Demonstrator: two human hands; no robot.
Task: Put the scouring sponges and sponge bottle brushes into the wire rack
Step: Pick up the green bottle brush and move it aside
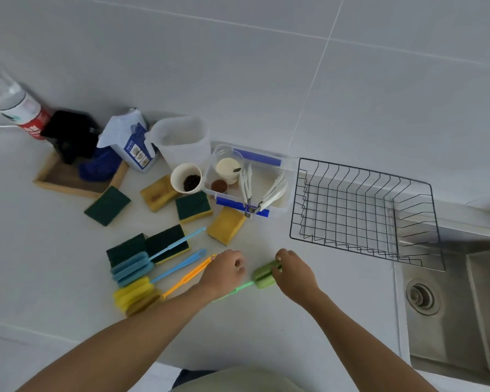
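Observation:
An empty black wire rack (pixel 362 172) stands at the right on the white counter. My right hand (pixel 294 274) pinches the sponge head of a green bottle brush (pixel 262 276), whose handle runs back under my left wrist. My left hand (pixel 224 270) is curled at the tip of the orange handle of a yellow bottle brush (pixel 135 297); whether it grips the handle is unclear. Two blue bottle brushes (pixel 132 267) lie beside it. Several green-and-yellow scouring sponges (pixel 193 206) are scattered on the counter to the left of the rack.
A steel sink (pixel 450 306) lies right of the rack. Behind the sponges are a clear plastic box (pixel 283 193) with utensils, a paper cup (pixel 186 178), a plastic jug (pixel 181 140), a wipes pack (pixel 130 145), a wooden tray (pixel 68 181) and a bottle (pixel 14 103).

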